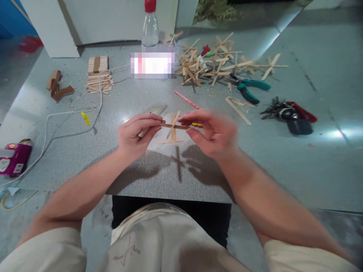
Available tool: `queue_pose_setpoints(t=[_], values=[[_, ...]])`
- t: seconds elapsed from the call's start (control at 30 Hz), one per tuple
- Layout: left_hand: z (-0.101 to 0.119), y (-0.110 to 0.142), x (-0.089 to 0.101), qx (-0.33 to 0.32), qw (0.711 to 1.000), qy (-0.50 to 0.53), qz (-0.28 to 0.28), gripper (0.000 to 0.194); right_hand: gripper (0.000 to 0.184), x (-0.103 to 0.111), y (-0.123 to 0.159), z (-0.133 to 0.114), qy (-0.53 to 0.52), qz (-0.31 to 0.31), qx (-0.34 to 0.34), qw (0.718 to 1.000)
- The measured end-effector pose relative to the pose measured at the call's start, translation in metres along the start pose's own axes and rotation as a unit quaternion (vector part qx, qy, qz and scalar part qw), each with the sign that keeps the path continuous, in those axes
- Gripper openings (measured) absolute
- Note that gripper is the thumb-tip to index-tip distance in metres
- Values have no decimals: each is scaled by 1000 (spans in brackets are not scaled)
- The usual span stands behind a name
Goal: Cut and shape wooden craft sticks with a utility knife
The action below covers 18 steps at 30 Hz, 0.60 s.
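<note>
A small wooden-stick cross (173, 128), made of flat craft sticks crossing at the middle, is held up above the table's front part. My left hand (141, 132) pinches the left end of its level stick between thumb and fingers. Around the right end of the same stick, the thumb and fingers of my right hand (213, 131) are closed; that hand is slightly blurred. Below the cross, a loose craft stick (163, 142) lies on the table, with the cross's shadow in front of it. Beyond my hands are a pink pencil-like stick (187, 99) and a clear set square (157, 109).
A heap of joined sticks (193, 68) lies at the back, beside teal-handled pliers (246, 88) and a key bunch (289, 115). Stick bundles (98, 81), a white cable (101, 94) and a purple device (14, 158) are on the left. A red-capped bottle (150, 28) stands behind.
</note>
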<state>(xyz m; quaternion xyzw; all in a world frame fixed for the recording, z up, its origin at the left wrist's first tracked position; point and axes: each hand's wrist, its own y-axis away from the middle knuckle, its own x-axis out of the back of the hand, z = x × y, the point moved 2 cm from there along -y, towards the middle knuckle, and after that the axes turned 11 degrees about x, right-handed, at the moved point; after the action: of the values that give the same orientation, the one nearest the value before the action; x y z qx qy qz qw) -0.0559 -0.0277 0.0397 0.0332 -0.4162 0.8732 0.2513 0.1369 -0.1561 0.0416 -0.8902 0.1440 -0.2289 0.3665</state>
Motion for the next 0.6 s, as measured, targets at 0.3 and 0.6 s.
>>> queue_pose_setpoints(t=[0.3, 0.6], values=[[-3, 1, -4, 18, 999, 17, -27, 11, 14, -6, -7, -9, 134, -8, 109, 985], [-3, 4, -5, 22, 999, 8, -42, 13, 18, -4, -8, -14, 150, -11, 147, 978]])
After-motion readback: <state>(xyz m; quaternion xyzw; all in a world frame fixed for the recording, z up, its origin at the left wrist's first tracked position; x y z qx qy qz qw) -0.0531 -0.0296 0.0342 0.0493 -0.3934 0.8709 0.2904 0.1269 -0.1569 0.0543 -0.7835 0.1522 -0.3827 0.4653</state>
